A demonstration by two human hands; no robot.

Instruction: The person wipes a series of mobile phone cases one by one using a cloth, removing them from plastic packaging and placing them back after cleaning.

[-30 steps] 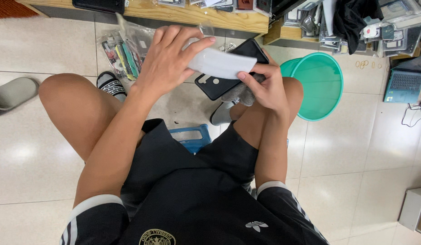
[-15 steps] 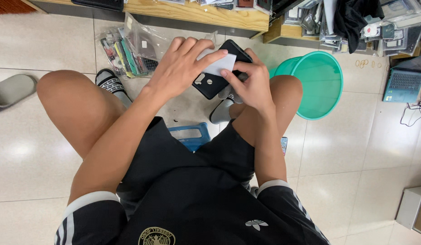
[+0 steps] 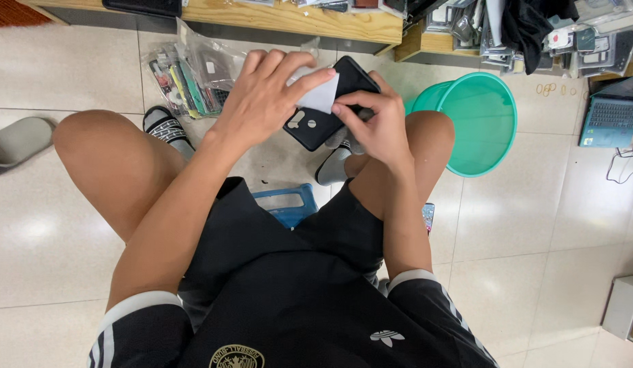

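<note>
While the left hand (image 3: 269, 102) is spread flat with its fingers (image 3: 299, 85) extended, a white sheet (image 3: 320, 99) is pressed by it onto a black phone case (image 3: 330, 102). The case is gripped at its right edge by the right hand (image 3: 374, 123), whose fingers are curled closed around it. Case and sheet are held above the tiled floor (image 3: 71, 75), between the knees and near the body. A teal plastic bucket (image 3: 476, 126) is seen on the floor just right of the right knee. Clear bags of small goods (image 3: 190, 75) are seen lying to the left, below a wooden shelf edge (image 3: 289, 17). A blue stool (image 3: 286, 204) is partly seen under the legs.
</note>
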